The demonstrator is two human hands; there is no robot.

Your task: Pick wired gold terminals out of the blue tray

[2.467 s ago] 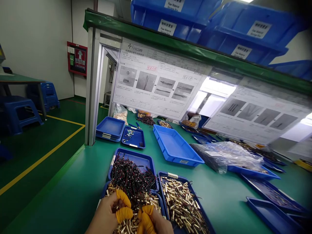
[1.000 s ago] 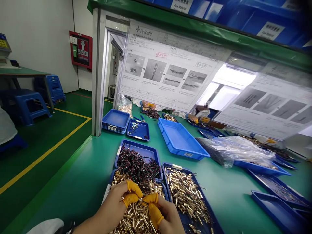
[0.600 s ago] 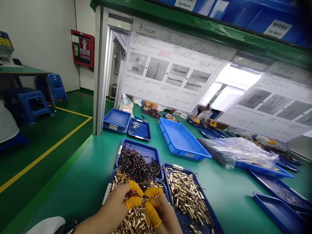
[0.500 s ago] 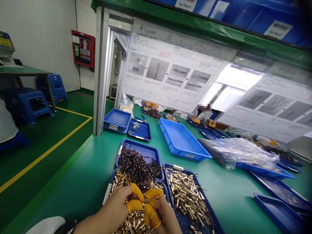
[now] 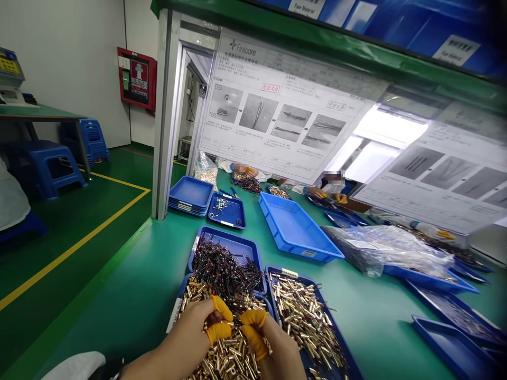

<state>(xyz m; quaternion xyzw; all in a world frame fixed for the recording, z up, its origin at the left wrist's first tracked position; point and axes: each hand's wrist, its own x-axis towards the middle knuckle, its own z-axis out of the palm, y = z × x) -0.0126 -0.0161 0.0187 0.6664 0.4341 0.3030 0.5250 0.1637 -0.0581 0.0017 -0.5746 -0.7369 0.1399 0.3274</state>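
Observation:
My left hand (image 5: 200,324) and my right hand (image 5: 273,335), with yellow finger cots on their fingertips, hover over a blue tray of small brass tubes (image 5: 225,361). Each hand is closed in a pinch, and the two sets of fingertips face each other across a narrow gap. Whatever they hold is too small and hidden to name. Just beyond lies a tray heaped with thin dark wires (image 5: 222,264), some red and green. To the right of my right hand, another tray holds brass tubes with wires (image 5: 307,311).
A larger light-blue tray (image 5: 297,227) stands further back, beside stacked blue trays (image 5: 190,194) and a small tray of parts (image 5: 226,211). Plastic bags (image 5: 404,248) lie at right. Instruction sheets (image 5: 273,105) hang ahead. Co-workers' hands (image 5: 245,170) work across the table.
My right hand has shifted slightly right, away from my left, and its fingers have drawn closer together. A gap now shows between the hands. My left hand stays nearly still.

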